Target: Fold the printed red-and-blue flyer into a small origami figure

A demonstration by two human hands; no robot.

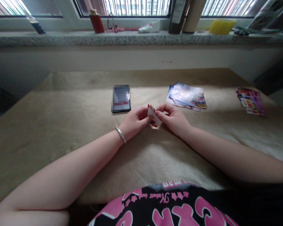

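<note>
Over the middle of the table, both hands pinch a small folded paper, white with red edges and a dark blue patch near its bottom. My left hand wears a silver bangle at the wrist and grips the paper's left side between thumb and fingers. On the other side, my right hand has its thumb pressed against the paper's upper right part, fingers curled behind. Part of the paper is hidden by the fingers. A dark phone-like rectangle, blurred out, lies just beyond my left hand. Behind my right hand is a stack of glossy printed cards.
Colourful packets lie at the table's right. The table has a beige cover. Along the granite windowsill stand a red lighter-like object, a dark bottle, a beige cylinder and a yellow block.
</note>
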